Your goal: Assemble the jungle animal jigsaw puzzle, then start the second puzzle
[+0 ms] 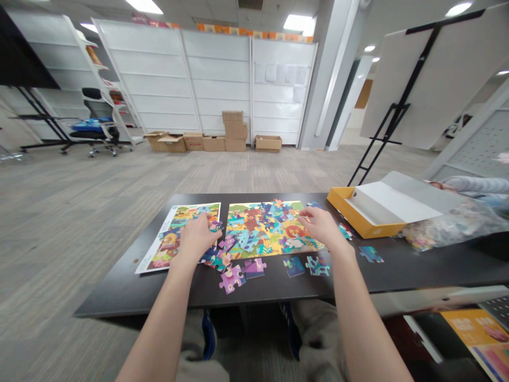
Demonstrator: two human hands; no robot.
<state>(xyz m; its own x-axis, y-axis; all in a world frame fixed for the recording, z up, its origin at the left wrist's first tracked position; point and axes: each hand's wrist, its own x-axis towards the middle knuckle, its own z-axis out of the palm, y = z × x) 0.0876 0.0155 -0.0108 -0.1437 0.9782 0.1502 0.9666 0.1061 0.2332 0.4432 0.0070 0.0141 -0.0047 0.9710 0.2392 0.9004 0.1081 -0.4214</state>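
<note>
Black counter (123, 289) carries our jigsaw puzzle (266, 228), lying part-built in the middle, its bright pieces not all fitted. Our left hand (196, 239) has its fingers pressed together, pinching a small piece (216, 226) at the edge of a printed picture sheet (178, 233), which lies just left of the puzzle. Our right hand (320, 223) is spread, its fingertips resting on the puzzle's right side. Loose pieces lie on the counter below and to the right of the puzzle, a lilac one (232, 278) nearest us. Further right sits an open yellow box (358, 215), with a clear bag (449, 228) of pieces beside it and a co-worker's sleeve (477, 185) behind. Lettering on a yellow booklet (473, 339) low at right is too blurred to read. Beyond, grey carpet (119, 212) runs to cardboard boxes (234, 132) stacked before white shelving (214, 69), with an office chair (95, 127) at left and a white board on an easel (433, 74) at right.
</note>
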